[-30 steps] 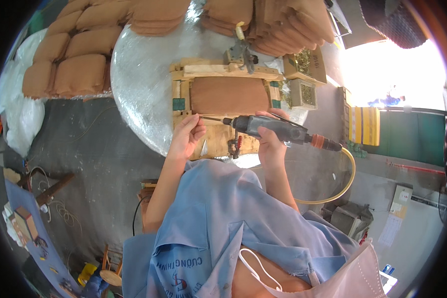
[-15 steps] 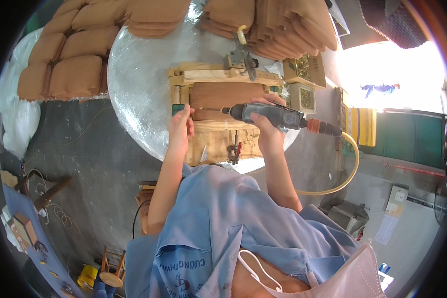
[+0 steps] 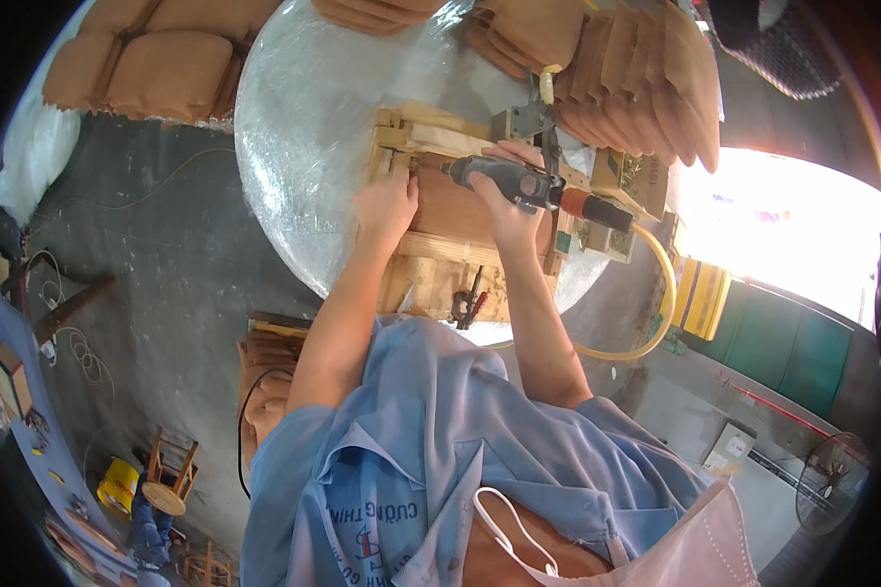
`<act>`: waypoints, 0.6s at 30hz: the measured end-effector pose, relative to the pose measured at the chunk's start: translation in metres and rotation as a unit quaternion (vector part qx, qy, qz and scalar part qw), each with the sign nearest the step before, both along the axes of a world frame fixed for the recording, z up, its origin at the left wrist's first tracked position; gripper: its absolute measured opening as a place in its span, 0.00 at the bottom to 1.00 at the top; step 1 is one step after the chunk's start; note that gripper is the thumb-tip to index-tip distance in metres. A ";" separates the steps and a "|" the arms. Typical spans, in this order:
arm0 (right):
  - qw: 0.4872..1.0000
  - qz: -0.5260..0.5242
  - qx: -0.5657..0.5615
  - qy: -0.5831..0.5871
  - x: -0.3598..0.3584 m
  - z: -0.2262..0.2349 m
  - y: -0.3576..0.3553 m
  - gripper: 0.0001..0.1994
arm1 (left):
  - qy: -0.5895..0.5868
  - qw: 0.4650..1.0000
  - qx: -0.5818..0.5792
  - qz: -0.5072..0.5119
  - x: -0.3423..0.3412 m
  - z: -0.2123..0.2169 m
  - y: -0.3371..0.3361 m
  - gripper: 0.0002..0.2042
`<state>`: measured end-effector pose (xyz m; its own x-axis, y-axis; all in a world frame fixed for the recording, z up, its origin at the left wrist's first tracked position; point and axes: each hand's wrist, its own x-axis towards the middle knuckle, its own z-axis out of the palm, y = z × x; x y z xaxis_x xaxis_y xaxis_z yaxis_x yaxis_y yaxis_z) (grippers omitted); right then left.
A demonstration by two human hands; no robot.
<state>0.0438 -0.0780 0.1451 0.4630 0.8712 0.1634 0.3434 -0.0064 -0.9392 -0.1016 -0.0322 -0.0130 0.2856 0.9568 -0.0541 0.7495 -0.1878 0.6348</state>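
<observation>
Holds the dark driver (image 3: 529, 186) in the right hand (image 3: 504, 207), with this grip clamped around the tool's body. Brings the left hand (image 3: 387, 203) up at the opposite end, just beyond the nose (image 3: 458, 171) and nearer to the tip than the right. Cannot tell the state of the left grip, seen mostly from the back, nor any contact between its fingertips and the tip.

Points the driver leftward and slightly away from the body, toward the left fingertips at the left end of the wooden frame (image 3: 445, 247). Runs the tool's long axis crosswise, tail to the right and tilted nearer the body, roughly in line with the far rail (image 3: 447, 139). Places the driver's front half over the brown panel (image 3: 452, 210), along much the same direction as the panel's own long axis. Trails a yellow hose (image 3: 672, 284) past the orange collar (image 3: 576, 203), out to the right and curving back toward the body.

Shows a red-handled clamp (image 3: 470, 298) at the frame's near side and a pale-handled clamp (image 3: 529, 122) at the far side. Rests the frame on a round worktop (image 3: 294, 166) covered in shiny film, with stacked brown panels (image 3: 646, 78) beyond to the right.
</observation>
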 end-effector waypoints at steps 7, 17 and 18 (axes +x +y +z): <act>1.000 0.005 -0.003 0.000 -0.002 -0.021 0.011 0.29 | -0.005 1.000 -0.017 0.026 0.006 -0.008 0.004 0.13; 1.000 -0.003 -0.013 -0.020 -0.019 -0.011 0.016 0.26 | 0.052 0.996 -0.067 0.010 0.013 0.008 0.012 0.13; 1.000 -0.001 -0.012 -0.024 -0.019 -0.011 0.016 0.26 | 0.053 0.996 -0.069 0.011 0.013 0.007 0.012 0.13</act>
